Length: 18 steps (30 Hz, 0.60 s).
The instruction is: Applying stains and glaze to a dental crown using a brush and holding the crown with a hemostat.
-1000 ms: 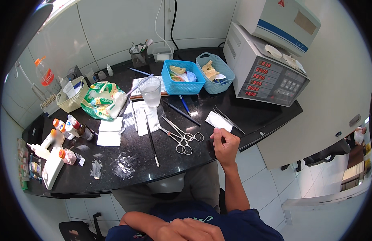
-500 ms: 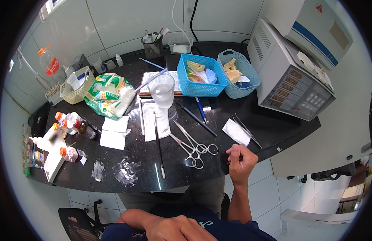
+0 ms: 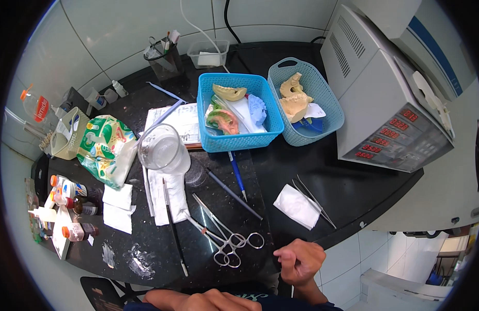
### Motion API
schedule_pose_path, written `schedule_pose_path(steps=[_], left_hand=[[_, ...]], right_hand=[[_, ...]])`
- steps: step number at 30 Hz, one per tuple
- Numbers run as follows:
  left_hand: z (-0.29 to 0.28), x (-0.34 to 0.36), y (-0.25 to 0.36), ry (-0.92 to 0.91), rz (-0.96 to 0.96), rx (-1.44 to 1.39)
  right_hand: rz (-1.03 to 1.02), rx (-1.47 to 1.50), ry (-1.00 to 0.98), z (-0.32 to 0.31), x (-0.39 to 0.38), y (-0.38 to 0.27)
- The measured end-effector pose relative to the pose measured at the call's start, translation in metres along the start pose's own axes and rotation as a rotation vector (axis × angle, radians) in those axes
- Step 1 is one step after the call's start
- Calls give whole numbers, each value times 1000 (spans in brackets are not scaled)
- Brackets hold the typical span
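My right hand (image 3: 300, 262) is positioned at the near edge of the black desk (image 3: 348, 199), with the fingers curled inward in a loose fist and the thumb folded in; I cannot tell whether anything is enclosed. My left hand (image 3: 213, 300) is at the near limit of the view, in front of my dark shirt, back upward; its fingertips are out of sight, so I cannot tell how far they are open or whether they grip anything. Two ring-handled instruments (image 3: 226, 244) lie on the desk just left of my right hand, their rings toward the near right and their tips toward the far left. On the far side of that hand lies a folded white tissue (image 3: 296, 206), with metal tweezers (image 3: 316, 203) along its right edge. Left of the ring-handled instruments, a thin dark brush (image 3: 174, 230) extends from a white towel (image 3: 169, 207) toward the near edge. A clear cup (image 3: 164, 150) stands at the towel's far end. Farther back are a bright blue basket (image 3: 242, 143) and, to its right, a paler basket (image 3: 317, 136) containing cream-coloured dental casts (image 3: 294, 101).
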<state>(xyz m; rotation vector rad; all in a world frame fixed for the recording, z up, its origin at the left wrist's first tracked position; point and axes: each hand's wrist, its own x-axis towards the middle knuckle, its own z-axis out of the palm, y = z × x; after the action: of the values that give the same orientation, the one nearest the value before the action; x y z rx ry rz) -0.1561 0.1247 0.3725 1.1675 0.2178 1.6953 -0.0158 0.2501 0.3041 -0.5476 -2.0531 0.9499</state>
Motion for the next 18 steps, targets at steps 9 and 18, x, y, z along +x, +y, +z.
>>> schedule_pose_path(steps=[9, 18], left_hand=[[42, 18, -31, 399, 250, 7], [60, 5, 9, -92, 191, 206]], right_hand=[[8, 14, -12, 0, -2, 4], [-4, -59, 58, 10, -4, -2]])
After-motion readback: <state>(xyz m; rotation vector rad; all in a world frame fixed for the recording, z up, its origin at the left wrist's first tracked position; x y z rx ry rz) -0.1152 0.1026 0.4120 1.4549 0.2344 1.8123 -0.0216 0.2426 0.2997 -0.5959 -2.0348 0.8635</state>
